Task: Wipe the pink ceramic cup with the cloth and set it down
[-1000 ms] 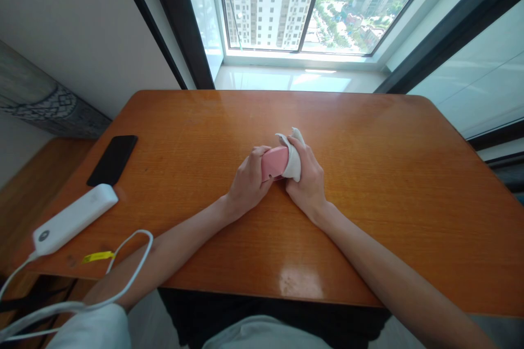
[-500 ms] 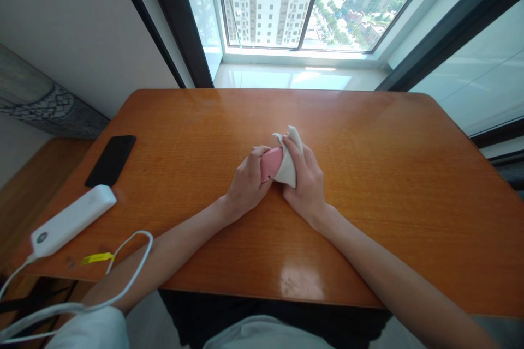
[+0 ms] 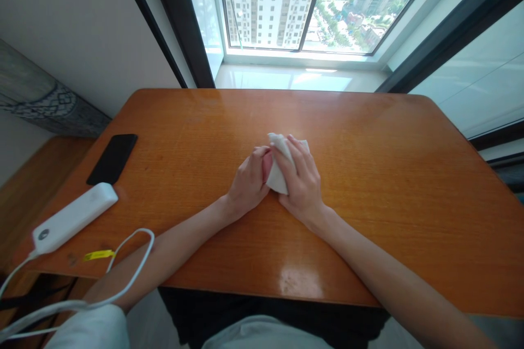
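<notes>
Above the middle of the wooden table [image 3: 196, 136], my left hand [image 3: 249, 181] is closed around a small pink object [image 3: 267, 167]. Its kind cannot be made out, since fingers and cloth cover most of it. My right hand [image 3: 303, 182] grips a white cloth or tissue [image 3: 279, 174], fingers bent over its top. The white sheet lies against the right side of the pink object and hides that side. Both hands are close together, the right one tilted toward the left.
On the left of the table lie a black phone [image 3: 112, 159] and a white power strip or adapter [image 3: 76, 219]. A white cable [image 3: 141, 270] with a yellow tag [image 3: 99, 254] loops over my left forearm. Beyond the far edge stands a window [image 3: 270, 5].
My right hand and the white cloth have moved a little left, over more of the pink object. The fingers have flattened over the cloth. My left hand has stayed almost still.
</notes>
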Demonstrator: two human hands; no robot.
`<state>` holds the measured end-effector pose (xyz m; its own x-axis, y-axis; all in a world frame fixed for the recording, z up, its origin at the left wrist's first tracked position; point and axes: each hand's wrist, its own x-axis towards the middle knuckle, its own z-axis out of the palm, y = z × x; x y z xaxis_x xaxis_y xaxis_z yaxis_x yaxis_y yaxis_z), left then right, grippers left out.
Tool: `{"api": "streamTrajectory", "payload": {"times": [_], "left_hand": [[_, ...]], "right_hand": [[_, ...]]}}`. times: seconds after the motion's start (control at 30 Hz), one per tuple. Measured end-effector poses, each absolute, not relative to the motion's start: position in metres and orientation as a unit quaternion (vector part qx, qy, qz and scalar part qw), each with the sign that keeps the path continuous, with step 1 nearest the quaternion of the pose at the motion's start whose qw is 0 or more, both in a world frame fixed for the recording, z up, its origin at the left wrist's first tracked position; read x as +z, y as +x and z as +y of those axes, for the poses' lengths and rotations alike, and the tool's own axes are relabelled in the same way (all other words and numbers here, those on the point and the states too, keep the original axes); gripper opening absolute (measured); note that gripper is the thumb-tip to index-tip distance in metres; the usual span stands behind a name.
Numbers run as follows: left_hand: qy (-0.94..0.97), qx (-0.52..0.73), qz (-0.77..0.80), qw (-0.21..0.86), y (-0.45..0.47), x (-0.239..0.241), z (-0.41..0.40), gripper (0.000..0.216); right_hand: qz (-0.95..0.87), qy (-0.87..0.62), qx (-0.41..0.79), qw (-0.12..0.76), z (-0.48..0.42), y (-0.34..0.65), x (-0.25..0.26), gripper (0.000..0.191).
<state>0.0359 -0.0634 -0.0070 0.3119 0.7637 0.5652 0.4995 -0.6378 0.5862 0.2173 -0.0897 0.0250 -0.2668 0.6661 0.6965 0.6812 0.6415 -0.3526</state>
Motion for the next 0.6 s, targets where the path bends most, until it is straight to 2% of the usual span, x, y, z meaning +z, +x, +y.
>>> {"api": "streamTrajectory", "payload": {"times": [0.1,0.3,0.5,0.6], "left_hand": [[0.796,0.424,0.400,0.161,0.036,-0.009,-0.064,0.039],[0.793,0.441,0.395,0.142,0.039,-0.002,-0.063,0.047],[0.790,0.431,0.399,0.174,0.037,-0.006,-0.065,0.036],[0.793,0.431,0.399,0.163,0.039,-0.005,-0.064,0.042]], "right_hand": [[-0.841,-0.360,-0.056,0.400,-0.089,0.215,0.026,0.082],[-0.732,-0.482,0.071,0.476,-0.078,0.228,0.020,0.078],[-0.834,-0.365,-0.070,0.408,-0.090,0.216,0.027,0.080],[-0.801,-0.405,0.004,0.441,-0.081,0.224,0.023,0.077]]}}
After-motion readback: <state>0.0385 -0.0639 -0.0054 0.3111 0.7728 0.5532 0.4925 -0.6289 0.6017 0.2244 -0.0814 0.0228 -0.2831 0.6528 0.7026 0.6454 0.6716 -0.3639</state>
